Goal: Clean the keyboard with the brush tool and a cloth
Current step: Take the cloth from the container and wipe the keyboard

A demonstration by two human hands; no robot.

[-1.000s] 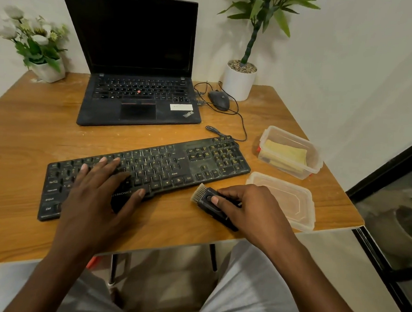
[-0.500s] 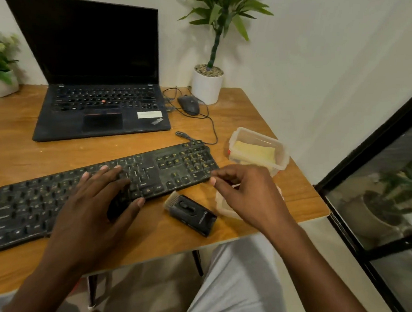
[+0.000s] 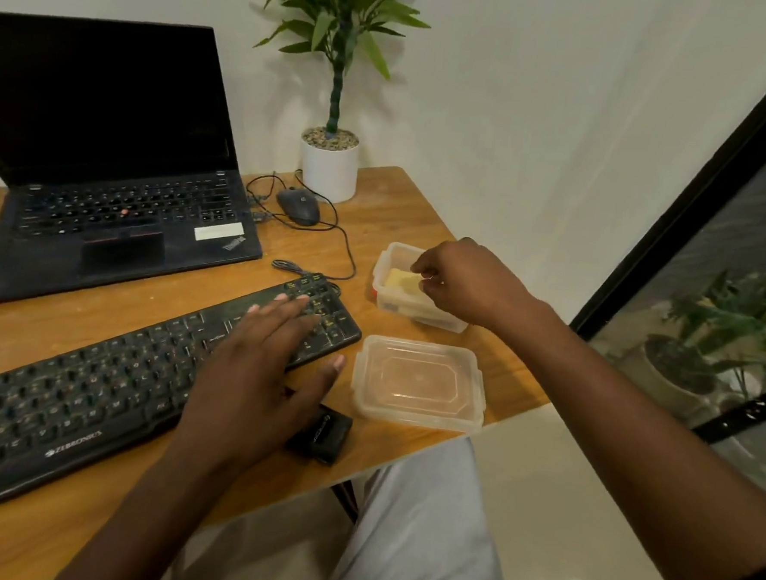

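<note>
Having dropped the boxy black brush tool (image 3: pixel 325 434) near the edge of the wooden table (image 3: pixel 399 210), our right hand (image 3: pixel 467 281) is pinching the folded yellow cloth (image 3: pixel 399 279) in the clear plastic tub (image 3: pixel 388 254) while our left hand (image 3: pixel 259 372) is resting, fingers spread, on the dusty black keyboard (image 3: pixel 97 384).

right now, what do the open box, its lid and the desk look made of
The desk: wood or wood-look laminate, satin; grain lines show. The box: likely translucent plastic; frosted, see-through walls. The lid: the same clear, glossy plastic; the desk shows through it.
</note>
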